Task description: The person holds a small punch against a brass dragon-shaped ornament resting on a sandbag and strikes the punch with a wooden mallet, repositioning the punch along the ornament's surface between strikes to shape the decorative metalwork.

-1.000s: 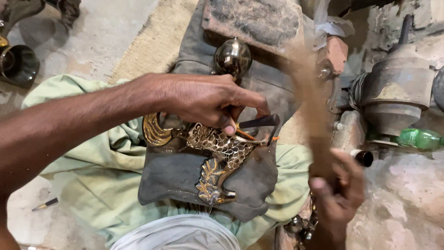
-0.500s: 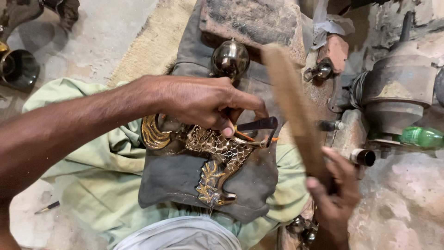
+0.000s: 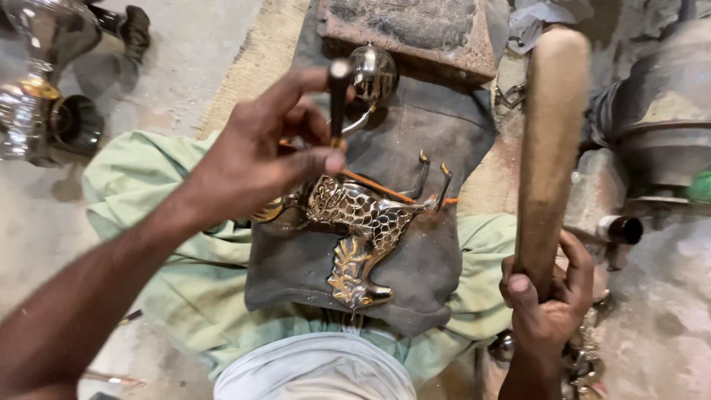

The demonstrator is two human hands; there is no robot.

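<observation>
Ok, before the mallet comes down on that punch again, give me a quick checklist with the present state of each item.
1. Wooden mallet gripped in right hand: ok, raised upright.
2. Metal punch pinched in left hand: ok.
3. Punch tip seated on brass figure: cannot tell, fingers hide the tip.
4. Brass figure resting on the dark cloth pad: ok, lying across the lap.
5. Punch upright: not ok, it looks slightly tilted.
6. Left fingers clear of punch head: ok.

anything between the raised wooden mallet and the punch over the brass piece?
Nothing visible. The right hand holds the wooden mallet upright, off to the side. The left hand grips the punch above the brass figure; the gap between is open air.
</observation>
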